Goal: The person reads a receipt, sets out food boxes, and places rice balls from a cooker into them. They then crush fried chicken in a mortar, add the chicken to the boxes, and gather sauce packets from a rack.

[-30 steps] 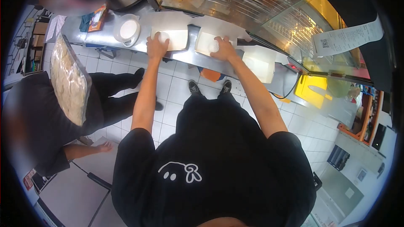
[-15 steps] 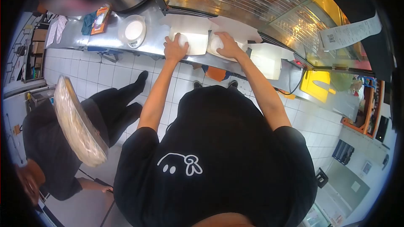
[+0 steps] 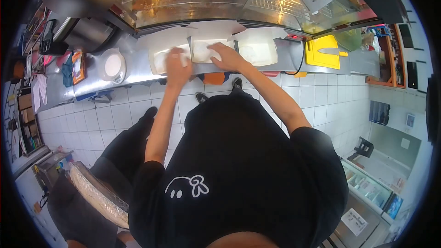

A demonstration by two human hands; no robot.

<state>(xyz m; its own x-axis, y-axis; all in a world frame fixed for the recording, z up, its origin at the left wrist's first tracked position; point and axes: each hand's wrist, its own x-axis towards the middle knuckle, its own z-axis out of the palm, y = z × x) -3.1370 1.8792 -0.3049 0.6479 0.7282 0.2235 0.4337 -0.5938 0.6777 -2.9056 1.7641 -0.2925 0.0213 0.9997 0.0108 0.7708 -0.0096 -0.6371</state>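
Three white cardboard food boxes stand with lids raised in a row on the steel counter. My left hand, smeared by motion, is over the left box, where a pale rounded lump shows beside it. At the middle box, my right hand reaches in from the right, fingers and thumb apart. Its fingertips are right at a white rounded lump inside. The right box stands untouched, its pale inside showing.
A glass-fronted heated cabinet with wire racks runs behind the counter. Left of the boxes sits a white kitchen scale; to the right, a knife lies on a yellow cutting board. Behind on the left, a person holds a plastic-wrapped package.
My view has turned, so the counter appears shifted left. My left hand has drawn its fingers together and blurred; my right hand stays at the middle box. The other person has moved lower in view.
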